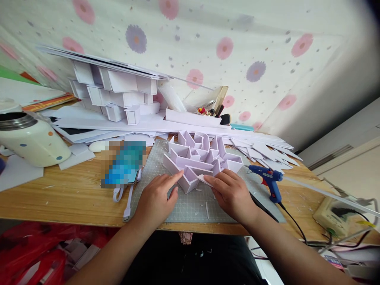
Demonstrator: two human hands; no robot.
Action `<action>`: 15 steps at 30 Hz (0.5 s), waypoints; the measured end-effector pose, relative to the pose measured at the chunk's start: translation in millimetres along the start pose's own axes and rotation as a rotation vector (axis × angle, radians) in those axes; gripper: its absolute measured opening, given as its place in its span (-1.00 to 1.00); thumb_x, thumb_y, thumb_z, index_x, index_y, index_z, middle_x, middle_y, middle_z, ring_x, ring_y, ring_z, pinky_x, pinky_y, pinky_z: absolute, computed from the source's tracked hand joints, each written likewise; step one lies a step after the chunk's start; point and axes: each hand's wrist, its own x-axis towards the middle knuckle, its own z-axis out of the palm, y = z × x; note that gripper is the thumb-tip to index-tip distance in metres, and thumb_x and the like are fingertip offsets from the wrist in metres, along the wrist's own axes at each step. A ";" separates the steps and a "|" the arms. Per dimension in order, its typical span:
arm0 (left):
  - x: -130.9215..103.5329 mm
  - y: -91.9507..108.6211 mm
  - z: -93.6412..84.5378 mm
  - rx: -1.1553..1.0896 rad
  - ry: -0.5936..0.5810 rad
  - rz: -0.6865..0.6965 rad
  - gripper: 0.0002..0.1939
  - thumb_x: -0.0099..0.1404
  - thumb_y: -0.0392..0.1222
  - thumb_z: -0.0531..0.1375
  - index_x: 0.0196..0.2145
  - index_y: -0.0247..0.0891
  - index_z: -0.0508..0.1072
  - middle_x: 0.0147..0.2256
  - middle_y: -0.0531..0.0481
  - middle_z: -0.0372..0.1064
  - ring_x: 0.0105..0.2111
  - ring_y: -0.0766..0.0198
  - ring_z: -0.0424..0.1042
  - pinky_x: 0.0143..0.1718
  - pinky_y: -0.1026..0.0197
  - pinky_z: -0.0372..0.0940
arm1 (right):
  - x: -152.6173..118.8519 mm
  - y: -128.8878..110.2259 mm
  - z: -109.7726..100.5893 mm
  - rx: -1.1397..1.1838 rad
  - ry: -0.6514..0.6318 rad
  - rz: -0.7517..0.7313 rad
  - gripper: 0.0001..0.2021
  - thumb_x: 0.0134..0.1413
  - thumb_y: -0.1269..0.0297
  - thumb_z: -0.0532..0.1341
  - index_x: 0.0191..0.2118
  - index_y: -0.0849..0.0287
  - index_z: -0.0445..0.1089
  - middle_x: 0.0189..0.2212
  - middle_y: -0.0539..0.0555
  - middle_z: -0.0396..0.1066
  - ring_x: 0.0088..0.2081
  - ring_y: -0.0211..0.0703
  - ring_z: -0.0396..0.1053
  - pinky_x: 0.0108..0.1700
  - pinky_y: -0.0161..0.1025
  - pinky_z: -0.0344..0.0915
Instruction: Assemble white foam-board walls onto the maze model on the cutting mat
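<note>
Head view: a person's two bare hands work at a wooden desk (59,198), over a grey-green gridded cutting mat (192,206).
Model: a white foam-board model of angled open-topped cells (198,158) stands on the far half of the mat, its near corner between the two hands.
Left hand: the left hand (157,200) lies palm down on the mat, fingers loosely spread, forefinger stretched out and touching the model's near-left wall; it grips nothing.
Right hand: the right hand (230,194) is partly curled, its fingertips pinching a small white foam-board strip (204,179) held against the model's near edge.
Glue gun: a blue hot-glue gun (268,180) stands at the mat's right edge, just beside the right hand, its black cord trailing off right.
Left of mat: a blurred blue patch, white cables (123,198) and a cream dotted flask (32,138) lying on its side.
Back of desk: a taller white foam-board stack of boxes (115,91) and loose white offcuts (267,152).
</note>
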 end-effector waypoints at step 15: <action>-0.5 -1.4 2.0 -0.014 -0.009 0.008 -0.50 0.26 -0.39 0.06 0.14 -0.14 0.34 -0.28 -0.01 0.43 -0.23 0.18 0.39 -0.17 0.13 0.29 | 7.1 -30.1 1.0 -0.051 -0.031 -0.072 -0.75 0.24 0.51 0.05 -0.06 0.35 0.41 -0.54 0.09 0.36 -0.45 -0.12 0.18 -0.38 -0.17 0.21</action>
